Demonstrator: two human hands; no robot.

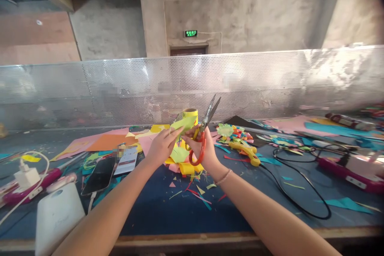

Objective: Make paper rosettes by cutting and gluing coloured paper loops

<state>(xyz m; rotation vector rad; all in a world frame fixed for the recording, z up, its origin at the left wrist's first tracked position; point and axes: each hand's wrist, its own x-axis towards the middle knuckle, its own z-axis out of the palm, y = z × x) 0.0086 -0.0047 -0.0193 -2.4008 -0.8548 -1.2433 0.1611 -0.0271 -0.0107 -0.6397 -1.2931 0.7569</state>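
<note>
My left hand [162, 145] pinches a folded piece of light green paper [186, 122] above the middle of the table. Close beside it, my right hand [207, 153] grips a pair of scissors [203, 130] with red and yellow handles. The blades point up and away, slightly parted, and are apart from the paper. The right fingertips are near the paper's lower edge; whether they touch it I cannot tell. Under both hands lies a pile of yellow and green paper pieces [183, 162]. Behind the paper stands a yellow roll [191, 114], partly hidden.
Two phones [100, 176] [127, 161] and a white power bank [60, 218] lie at left. A yellow glue gun [246, 152] with a black cord rests at right, near a purple power strip [345, 174]. Paper scraps litter the blue tabletop [168, 216]. A perforated metal screen [120, 92] closes the back.
</note>
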